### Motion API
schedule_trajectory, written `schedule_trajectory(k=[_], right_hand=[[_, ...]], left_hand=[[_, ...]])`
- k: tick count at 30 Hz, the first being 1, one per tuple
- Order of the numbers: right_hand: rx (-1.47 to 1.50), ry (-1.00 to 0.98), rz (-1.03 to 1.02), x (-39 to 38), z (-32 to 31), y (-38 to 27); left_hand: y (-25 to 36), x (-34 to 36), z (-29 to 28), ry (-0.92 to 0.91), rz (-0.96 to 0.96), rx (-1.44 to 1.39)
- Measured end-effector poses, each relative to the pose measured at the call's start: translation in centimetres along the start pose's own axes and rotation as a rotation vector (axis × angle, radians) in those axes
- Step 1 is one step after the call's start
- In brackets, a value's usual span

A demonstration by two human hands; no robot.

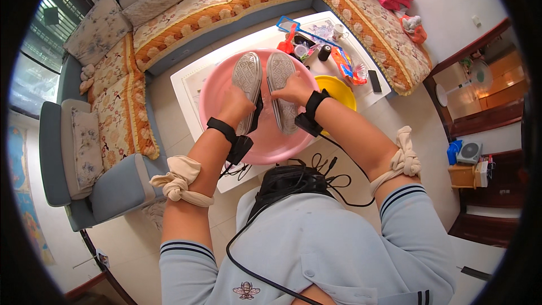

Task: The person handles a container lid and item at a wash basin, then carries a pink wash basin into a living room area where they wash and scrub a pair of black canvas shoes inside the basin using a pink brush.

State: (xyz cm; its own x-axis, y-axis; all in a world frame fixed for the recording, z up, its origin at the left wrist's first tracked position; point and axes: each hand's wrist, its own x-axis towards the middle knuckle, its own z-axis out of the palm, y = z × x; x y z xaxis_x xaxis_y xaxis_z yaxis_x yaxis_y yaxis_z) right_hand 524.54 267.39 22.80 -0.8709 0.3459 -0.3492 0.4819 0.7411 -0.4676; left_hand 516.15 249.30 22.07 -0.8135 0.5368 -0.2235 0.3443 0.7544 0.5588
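A pair of shoes is held over a pink basin point(210, 99), soles facing up and side by side with a narrow gap between them. My left hand point(237, 103) is closed around the left shoe point(247, 73), whose dark upper shows along its right edge. On the other side, my right hand point(296, 90) grips the right shoe point(280, 69), thumb across its pale, patterned sole. Both toes point away from me. The basin looks wet inside; how much water it holds I cannot tell. My fingers beneath the shoes are hidden.
The basin stands on a white table point(187, 82). To its right are a yellow basin point(345, 95), a black phone point(374, 81), a dark bottle point(324, 52), a red plastic tool point(287, 43) and a blue-framed swatter point(288, 24). A sofa point(220, 8) wraps behind. Black cables point(339, 183) hang near my waist.
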Motion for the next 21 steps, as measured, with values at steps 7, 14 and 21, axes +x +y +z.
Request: schedule_trajectory(k=[7, 14, 21], right_hand=[[-0.088, 0.086, 0.027, 0.6, 0.4, -0.5], [0.039, -0.038, 0.238, 2.6, 5.7, 0.1], [0.100, -0.053, 0.382, 5.1, 9.5, 1.7]], left_hand=[[2.3, -0.3, -0.7, -0.049, -0.078, 0.108], [-0.6, 0.7, 4.1, -0.127, -0.165, 0.199], [0.1, 1.5, 6.5, -0.243, -0.297, 0.169]])
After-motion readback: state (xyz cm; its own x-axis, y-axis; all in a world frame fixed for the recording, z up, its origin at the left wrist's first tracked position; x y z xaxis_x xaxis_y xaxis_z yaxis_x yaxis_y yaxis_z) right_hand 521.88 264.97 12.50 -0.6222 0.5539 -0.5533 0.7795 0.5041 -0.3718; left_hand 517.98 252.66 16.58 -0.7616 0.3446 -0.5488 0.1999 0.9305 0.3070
